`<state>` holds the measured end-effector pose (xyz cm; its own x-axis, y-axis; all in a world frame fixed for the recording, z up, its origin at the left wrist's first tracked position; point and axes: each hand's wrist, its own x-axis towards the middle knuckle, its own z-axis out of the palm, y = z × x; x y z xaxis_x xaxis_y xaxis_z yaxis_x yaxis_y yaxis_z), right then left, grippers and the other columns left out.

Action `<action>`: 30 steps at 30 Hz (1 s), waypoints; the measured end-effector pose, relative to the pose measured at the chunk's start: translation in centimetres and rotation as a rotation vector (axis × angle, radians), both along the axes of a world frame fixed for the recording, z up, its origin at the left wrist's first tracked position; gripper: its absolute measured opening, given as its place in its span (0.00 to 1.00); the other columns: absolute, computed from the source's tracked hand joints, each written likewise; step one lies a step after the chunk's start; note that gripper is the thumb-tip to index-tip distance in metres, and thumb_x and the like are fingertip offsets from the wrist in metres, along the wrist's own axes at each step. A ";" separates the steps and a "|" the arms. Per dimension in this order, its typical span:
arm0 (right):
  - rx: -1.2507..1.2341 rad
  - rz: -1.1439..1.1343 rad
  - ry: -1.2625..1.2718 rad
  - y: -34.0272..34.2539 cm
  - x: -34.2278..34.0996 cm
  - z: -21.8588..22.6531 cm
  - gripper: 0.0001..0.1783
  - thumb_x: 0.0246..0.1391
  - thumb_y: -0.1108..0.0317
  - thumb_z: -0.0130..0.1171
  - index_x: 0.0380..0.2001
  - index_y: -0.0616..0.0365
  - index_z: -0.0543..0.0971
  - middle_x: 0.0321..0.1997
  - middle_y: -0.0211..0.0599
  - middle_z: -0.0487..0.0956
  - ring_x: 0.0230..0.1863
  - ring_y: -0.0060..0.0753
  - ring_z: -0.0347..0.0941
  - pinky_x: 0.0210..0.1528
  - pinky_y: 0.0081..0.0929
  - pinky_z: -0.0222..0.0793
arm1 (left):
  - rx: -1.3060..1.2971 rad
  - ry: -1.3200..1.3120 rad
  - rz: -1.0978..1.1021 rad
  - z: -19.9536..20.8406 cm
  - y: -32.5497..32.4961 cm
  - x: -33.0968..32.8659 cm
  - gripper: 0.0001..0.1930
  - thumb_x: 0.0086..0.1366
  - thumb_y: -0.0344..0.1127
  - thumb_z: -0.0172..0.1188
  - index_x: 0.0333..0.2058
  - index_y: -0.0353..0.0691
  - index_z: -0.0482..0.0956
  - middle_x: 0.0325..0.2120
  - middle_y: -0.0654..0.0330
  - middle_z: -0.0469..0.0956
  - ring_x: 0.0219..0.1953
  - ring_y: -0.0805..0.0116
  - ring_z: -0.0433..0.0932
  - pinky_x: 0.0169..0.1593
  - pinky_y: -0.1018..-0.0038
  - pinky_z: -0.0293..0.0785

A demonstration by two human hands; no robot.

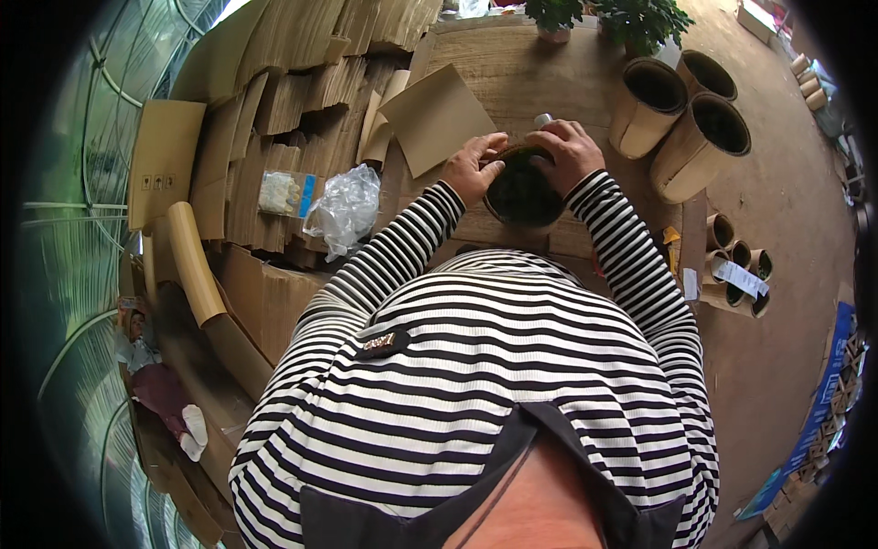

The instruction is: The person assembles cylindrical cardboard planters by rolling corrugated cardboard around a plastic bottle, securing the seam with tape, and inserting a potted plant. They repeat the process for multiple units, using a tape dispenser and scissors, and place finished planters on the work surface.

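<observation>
A round brown cardboard tube (498, 206) stands upright in front of me, its mouth facing up, with dark green leaves (526, 188) inside. My left hand (473, 170) grips the left side of its rim, thumb over the edge and fingers curled. On the far right of the same rim, my right hand (569, 151) is closed, with the fingers bent inward. A small white object (543, 120) shows just beyond the right fingers; its kind is unclear. The fingertips are partly hidden against the tube. Left of my hands lies a flat cardboard sheet (439, 119).
Large tubes (649, 105) stand at the right, below potted leafy plants (640, 23). Smaller tubes (722, 233) with a paper strip sit lower right. Stacked cardboard (302, 101) and a clear plastic bag (347, 210) fill the left. A person (160, 389) is at the far left.
</observation>
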<state>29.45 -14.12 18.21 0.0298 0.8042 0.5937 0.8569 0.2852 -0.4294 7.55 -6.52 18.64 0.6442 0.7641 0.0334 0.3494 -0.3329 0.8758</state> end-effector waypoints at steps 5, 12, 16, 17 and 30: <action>0.051 0.058 0.064 -0.3 -1.0 -0.6 0.09 0.45 0.69 0.70 0.33 0.49 0.83 0.42 0.31 0.82 0.46 0.40 0.78 0.47 0.36 0.77 | 0.216 -0.072 -0.066 -0.6 -0.5 -1.0 0.22 0.64 0.24 0.61 0.57 0.41 0.76 0.58 0.54 0.72 0.61 0.59 0.72 0.63 0.66 0.72; 0.084 0.109 0.154 -1.6 -1.1 -1.2 0.11 0.44 0.73 0.70 0.33 0.54 0.82 0.43 0.37 0.82 0.46 0.44 0.78 0.48 0.37 0.76 | 0.421 0.228 -0.092 1.1 -1.6 -0.4 0.22 0.61 0.28 0.65 0.55 0.43 0.77 0.59 0.53 0.72 0.62 0.54 0.71 0.65 0.65 0.69; 0.125 0.098 0.179 -1.6 -1.0 -1.2 0.09 0.45 0.73 0.67 0.32 0.52 0.81 0.41 0.34 0.81 0.44 0.43 0.78 0.45 0.37 0.76 | 0.574 0.336 -0.133 1.3 -1.8 0.0 0.23 0.61 0.32 0.66 0.56 0.44 0.77 0.62 0.54 0.69 0.62 0.53 0.71 0.63 0.63 0.71; 0.143 0.102 0.180 -1.6 -1.1 -1.1 0.08 0.45 0.73 0.66 0.32 0.52 0.81 0.39 0.33 0.81 0.43 0.43 0.78 0.44 0.36 0.77 | 0.556 0.369 -0.123 1.3 -1.9 0.2 0.23 0.61 0.32 0.66 0.56 0.43 0.77 0.63 0.54 0.68 0.62 0.53 0.71 0.64 0.63 0.70; -0.071 0.081 -0.092 -3.4 -1.1 0.8 0.16 0.44 0.72 0.69 0.40 0.48 0.85 0.60 0.39 0.74 0.66 0.50 0.65 0.65 0.44 0.66 | 0.288 0.496 -0.128 0.7 -1.4 0.9 0.21 0.61 0.36 0.67 0.52 0.35 0.78 0.65 0.47 0.62 0.66 0.48 0.65 0.68 0.62 0.65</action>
